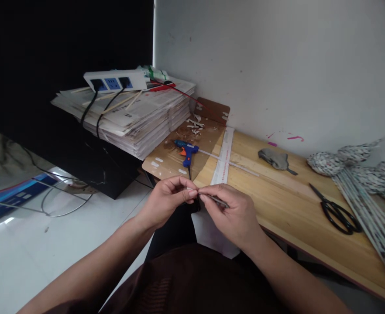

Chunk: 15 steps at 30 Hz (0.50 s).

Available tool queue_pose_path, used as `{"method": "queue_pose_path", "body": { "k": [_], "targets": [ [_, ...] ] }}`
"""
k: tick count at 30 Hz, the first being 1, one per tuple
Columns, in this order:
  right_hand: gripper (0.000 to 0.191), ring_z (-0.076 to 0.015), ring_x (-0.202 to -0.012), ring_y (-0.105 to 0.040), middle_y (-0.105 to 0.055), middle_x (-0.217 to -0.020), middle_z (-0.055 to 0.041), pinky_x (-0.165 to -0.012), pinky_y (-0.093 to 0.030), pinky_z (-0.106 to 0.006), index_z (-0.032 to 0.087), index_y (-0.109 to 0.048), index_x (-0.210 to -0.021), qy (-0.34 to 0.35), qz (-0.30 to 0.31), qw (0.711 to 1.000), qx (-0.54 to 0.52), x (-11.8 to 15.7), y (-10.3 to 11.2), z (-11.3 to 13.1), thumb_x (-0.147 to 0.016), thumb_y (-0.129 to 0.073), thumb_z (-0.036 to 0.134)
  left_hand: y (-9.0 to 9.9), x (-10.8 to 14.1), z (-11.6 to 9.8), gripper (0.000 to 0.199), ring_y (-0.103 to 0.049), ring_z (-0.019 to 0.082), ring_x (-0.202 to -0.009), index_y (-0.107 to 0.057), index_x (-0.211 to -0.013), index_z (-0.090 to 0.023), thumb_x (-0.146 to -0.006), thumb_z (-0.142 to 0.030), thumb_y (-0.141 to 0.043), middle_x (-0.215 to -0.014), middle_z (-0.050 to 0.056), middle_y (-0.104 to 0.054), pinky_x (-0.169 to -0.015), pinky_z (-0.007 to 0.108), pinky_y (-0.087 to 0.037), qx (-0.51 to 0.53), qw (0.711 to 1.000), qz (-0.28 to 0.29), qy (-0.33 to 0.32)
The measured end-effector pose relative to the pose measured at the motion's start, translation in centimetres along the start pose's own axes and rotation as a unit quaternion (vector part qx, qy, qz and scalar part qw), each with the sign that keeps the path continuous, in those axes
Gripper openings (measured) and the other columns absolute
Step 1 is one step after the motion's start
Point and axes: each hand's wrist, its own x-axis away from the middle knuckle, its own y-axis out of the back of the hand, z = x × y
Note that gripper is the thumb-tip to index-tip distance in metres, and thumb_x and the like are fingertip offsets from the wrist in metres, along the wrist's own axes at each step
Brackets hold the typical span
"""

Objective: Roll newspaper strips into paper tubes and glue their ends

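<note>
My left hand (174, 197) is closed in a pinch, its thumb and fingertips meeting those of my right hand. What the left fingers grip is too small to make out. Between the fingers of my right hand (233, 209) lies a thin dark grey stick (219, 201), its near end pointing right and its other end at the left fingertips. Below both hands, a white sheet (208, 233) hangs or lies over my lap. Just beyond the hands is a blue glue gun (189, 152) with an orange trigger, resting on brown cardboard (159, 163).
A long printed paper strip (224, 159) lies across the wooden table (277, 205). Black-handled scissors (338, 213), a grey cloth piece (273, 158) and rolled-paper sticks with woven balls (326, 163) are to the right. A power strip (115, 81) tops stacked newspapers (146, 126) at left.
</note>
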Motion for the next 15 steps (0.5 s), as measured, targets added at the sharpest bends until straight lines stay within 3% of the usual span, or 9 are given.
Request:
{"method": "queue_pose_path", "body": {
  "k": [9,15],
  "targets": [
    [0.010,-0.0115,-0.062,-0.067,-0.071,-0.079,-0.0009,-0.057,-0.055,-0.023,0.021,-0.068,-0.092,-0.156,0.026,0.969,-0.189,0.1,-0.5,-0.8,-0.086,-0.064,0.027,-0.4,0.1,0.4,0.010,-0.058,0.009,-0.064,-0.072,-0.081,-0.017,-0.075,-0.024,-0.076,-0.075,0.001,-0.068,-0.060,0.020,-0.047,-0.062,0.997,-0.027,-0.049],
    [0.009,-0.0119,-0.062,-0.066,-0.070,-0.078,-0.0009,-0.057,-0.055,-0.025,0.020,-0.066,-0.088,-0.174,0.022,0.964,-0.198,0.3,-0.9,-1.2,-0.084,-0.066,0.029,-0.5,0.2,0.2,0.009,-0.057,0.009,-0.068,-0.068,-0.080,-0.017,-0.081,-0.025,-0.070,-0.074,0.000,-0.065,-0.062,0.020,-0.046,-0.125,0.990,-0.018,-0.063]
  ]
}}
